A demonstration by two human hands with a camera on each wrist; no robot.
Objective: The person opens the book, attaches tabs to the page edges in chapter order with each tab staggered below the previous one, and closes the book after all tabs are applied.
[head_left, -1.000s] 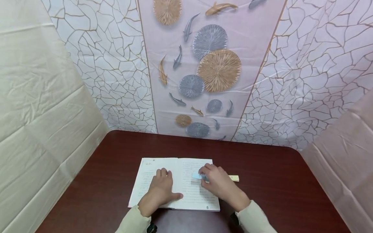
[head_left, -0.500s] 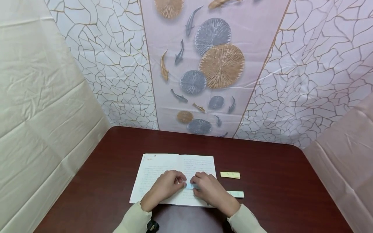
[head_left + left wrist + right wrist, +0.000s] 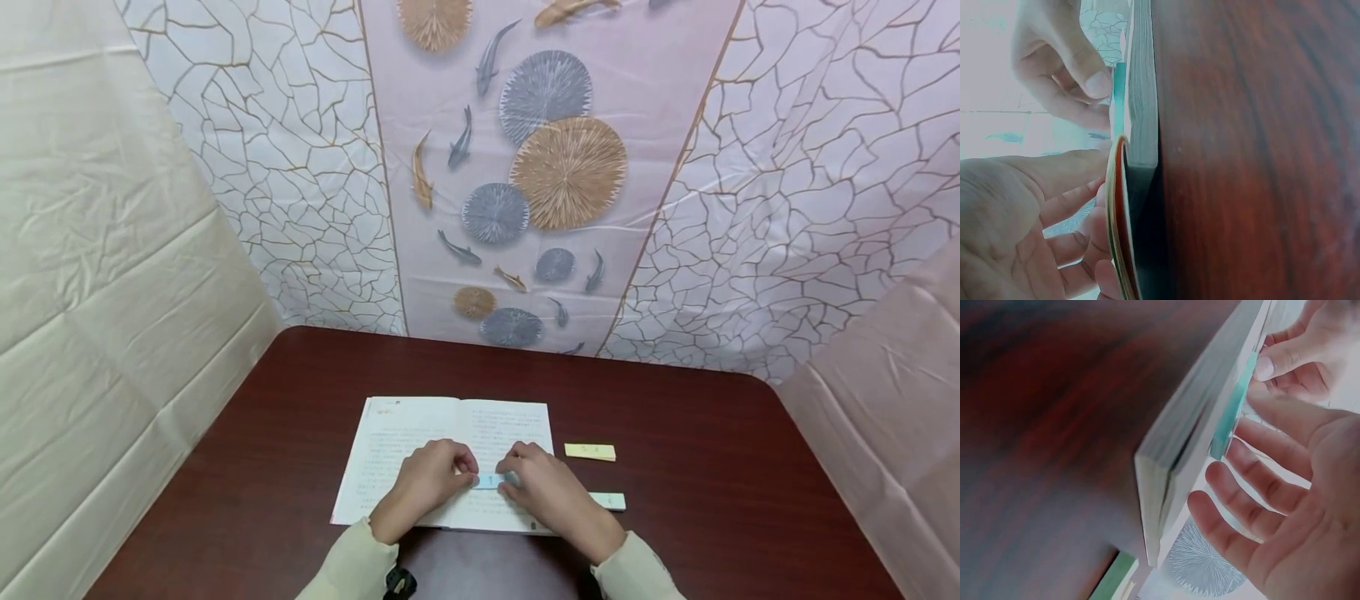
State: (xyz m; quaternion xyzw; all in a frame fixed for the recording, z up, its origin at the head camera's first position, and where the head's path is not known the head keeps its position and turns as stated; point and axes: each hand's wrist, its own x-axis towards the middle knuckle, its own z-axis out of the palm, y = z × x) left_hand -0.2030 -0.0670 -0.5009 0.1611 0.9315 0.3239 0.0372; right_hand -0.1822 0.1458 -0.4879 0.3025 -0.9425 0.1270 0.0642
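An open book (image 3: 393, 467) with printed pages lies on the table. A blue pad of sticky notes (image 3: 491, 481) sits low over its right page, near the fold. My left hand (image 3: 433, 473) pinches the pad's left end, thumb tip right at the edge. At the other end my right hand (image 3: 546, 485) grips it with thumb and fingers, covering that end. From the right wrist view the pad shows as a teal strip (image 3: 1235, 406) close over the page, with the left thumb (image 3: 1282, 359) at its far end. The left wrist view shows the pad's edge (image 3: 1119, 100) beside the page block.
Right of the book lie a yellow sticky-note pad (image 3: 590, 452) and a pale green one (image 3: 611, 502), partly behind the right wrist. The dark reddish table (image 3: 697, 467) meets patterned cloth (image 3: 555, 250) at its back edge, with plain cloth hung on both sides.
My right hand has brought the blue pad leftward and nearer the body. My left hand has come off the left page to the pad's left end. The pale green pad has come into view.
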